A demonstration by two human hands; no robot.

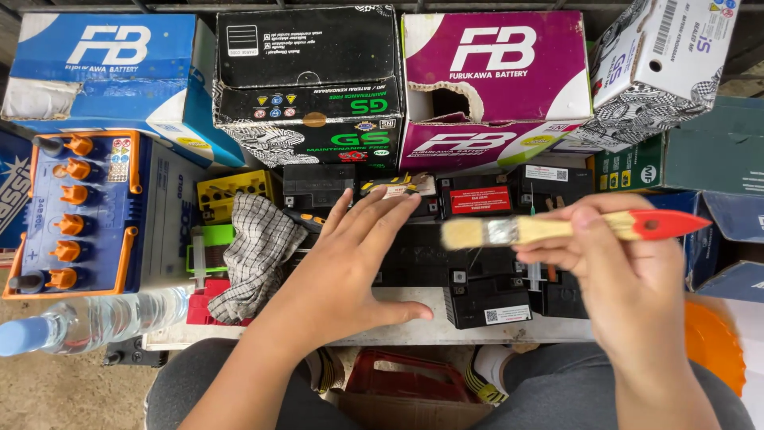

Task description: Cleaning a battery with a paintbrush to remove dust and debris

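Right hand (629, 279) grips paintbrush (557, 229); left hand (350, 263) flat on black battery (434, 256).

A black carton (306, 84) with green and white print was set at top centre. A blue and white box (111, 72) was stood left of it, a magenta and white box (497, 80) right of it, and a tilted white box (664, 60) further right. Below the magenta box, a red label (480, 200) was seen on a small black battery (476, 197).
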